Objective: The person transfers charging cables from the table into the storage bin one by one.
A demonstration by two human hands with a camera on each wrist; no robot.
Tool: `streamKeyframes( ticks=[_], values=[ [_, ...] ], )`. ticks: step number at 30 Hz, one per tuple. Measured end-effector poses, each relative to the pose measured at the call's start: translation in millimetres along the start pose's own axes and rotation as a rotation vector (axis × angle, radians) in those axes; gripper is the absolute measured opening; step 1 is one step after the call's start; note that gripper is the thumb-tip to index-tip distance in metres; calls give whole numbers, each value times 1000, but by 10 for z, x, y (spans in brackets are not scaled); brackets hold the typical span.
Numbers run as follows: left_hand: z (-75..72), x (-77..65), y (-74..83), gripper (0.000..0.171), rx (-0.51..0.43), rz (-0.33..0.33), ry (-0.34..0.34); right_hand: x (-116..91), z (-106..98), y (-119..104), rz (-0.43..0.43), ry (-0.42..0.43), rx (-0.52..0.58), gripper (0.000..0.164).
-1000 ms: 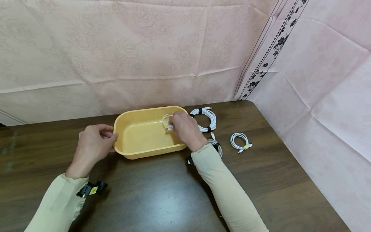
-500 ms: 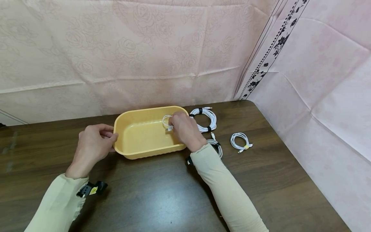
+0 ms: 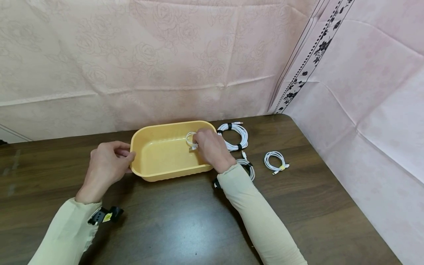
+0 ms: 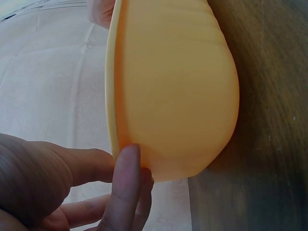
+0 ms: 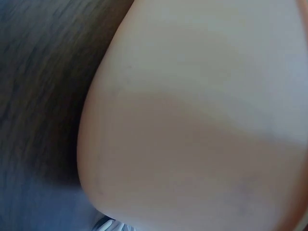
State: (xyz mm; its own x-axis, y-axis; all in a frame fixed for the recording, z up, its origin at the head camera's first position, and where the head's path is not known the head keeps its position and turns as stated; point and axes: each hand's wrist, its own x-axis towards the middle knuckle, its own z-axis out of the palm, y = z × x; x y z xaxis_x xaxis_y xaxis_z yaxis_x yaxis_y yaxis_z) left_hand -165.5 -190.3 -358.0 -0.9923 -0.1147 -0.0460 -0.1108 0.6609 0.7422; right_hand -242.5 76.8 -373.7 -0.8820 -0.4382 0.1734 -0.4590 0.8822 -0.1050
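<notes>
Nearest are two cream sleeves, stretched forward over the dark wood bench; a black device sits at the left cuff. Beyond that cuff, the left hand holds the left end of the yellow tub, its thumb and fingers bent against the outside near the rim. The tub stands upright on the bench, long side roughly facing the person.

The right hand reaches over the tub's right end, fingers curled on a thin white cable. A loop and a plug of it show at the hand's left side, within the tub; the fingertips are hidden, and whether the cable touches the tub floor cannot be told.

Just right of the tub, partly covered by the right wrist, lies a greyish coil with a black tie. Farther right, apart from the rest, is a small coil with a yellow tie. Beyond the greyish one, close beside the tub, is a big coil with black ties. Behind the bench hangs pale pink floral cloth.
</notes>
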Motion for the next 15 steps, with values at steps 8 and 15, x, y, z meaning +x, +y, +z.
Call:
streamKeyframes(
  ticks=[8,15],
  values=[
    [2,0,2,36,-2,2,-1,5,8,-5,8,-4,-12,24],
    [7,8,9,36,20,-7,9,15,16,-6,13,-10,-3,24]
  ],
)
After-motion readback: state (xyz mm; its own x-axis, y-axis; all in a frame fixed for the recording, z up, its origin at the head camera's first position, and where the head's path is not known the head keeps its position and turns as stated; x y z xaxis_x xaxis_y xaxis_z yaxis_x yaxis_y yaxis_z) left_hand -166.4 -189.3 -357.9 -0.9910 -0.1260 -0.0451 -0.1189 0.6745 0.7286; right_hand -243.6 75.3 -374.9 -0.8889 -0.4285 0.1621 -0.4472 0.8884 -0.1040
